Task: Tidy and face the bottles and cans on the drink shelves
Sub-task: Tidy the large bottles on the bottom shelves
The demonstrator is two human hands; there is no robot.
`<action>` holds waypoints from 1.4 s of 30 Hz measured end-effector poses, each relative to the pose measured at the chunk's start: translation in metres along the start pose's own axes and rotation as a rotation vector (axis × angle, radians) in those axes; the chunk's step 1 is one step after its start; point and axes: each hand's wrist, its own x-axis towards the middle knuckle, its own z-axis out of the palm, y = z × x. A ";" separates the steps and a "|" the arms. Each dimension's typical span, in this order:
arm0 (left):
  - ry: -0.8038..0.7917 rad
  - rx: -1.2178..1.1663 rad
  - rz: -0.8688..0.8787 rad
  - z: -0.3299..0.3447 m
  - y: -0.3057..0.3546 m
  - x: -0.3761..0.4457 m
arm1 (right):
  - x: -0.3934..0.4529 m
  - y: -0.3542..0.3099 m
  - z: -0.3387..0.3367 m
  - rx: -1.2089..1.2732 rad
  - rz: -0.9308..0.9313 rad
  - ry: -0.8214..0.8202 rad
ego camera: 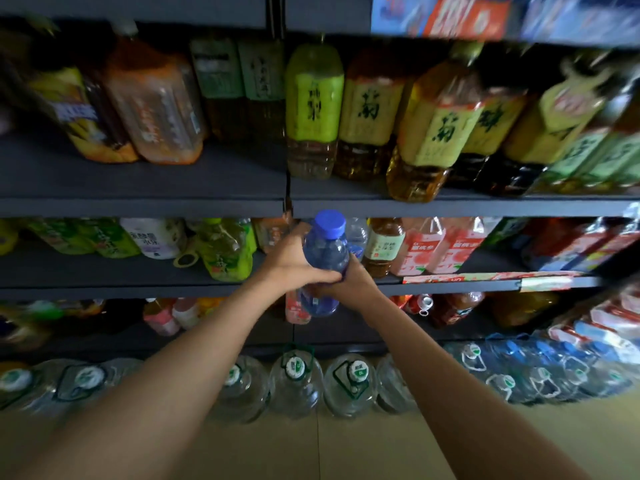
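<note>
A clear water bottle with a blue cap (325,261) is being held upright in front of the middle shelf (138,271), right about where the two shelf bays meet. It's gripped from both sides: the left hand (291,261) is wrapped round its left side with the thumb curled across the front, and the right hand (349,282) is closed on it lower down from the right, so both grips are clamped on the same bottle. The bottle's base hangs below the shelf edge, so it's clearly held in the air and not stood on anything.

Just behind it on the middle shelf a second small clear bottle (356,233) can be seen, then a brown tea bottle with a pale label (384,245) and pink peach-label drinks (420,249) to the right. Green tea bottles (225,251) are lying tilted to the left, next to a white bottle (152,237).

The upper shelf (145,188) is stocked with big tea bottles, a green-labelled one (313,109) standing beside yellow-labelled ones (440,129) that look tilted. Large water jugs with green-and-white caps (296,382) are lined up on the tan floor (346,452) below. A lot of the edges are blurred, so labels can't really be read
</note>
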 end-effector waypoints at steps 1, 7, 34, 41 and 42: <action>-0.063 0.007 0.034 -0.017 0.023 -0.007 | -0.017 -0.022 -0.015 -0.048 -0.036 0.028; -0.151 0.010 0.251 -0.123 0.170 -0.040 | -0.097 -0.169 -0.105 -0.185 -0.277 0.101; 0.274 -0.292 0.100 -0.208 0.306 0.047 | -0.036 -0.364 -0.198 -0.482 -0.444 0.367; 0.276 -0.283 0.036 -0.208 0.308 0.074 | -0.030 -0.370 -0.201 -0.733 -0.377 0.326; 0.298 -0.239 0.049 -0.203 0.306 0.076 | -0.029 -0.368 -0.201 -0.734 -0.371 0.349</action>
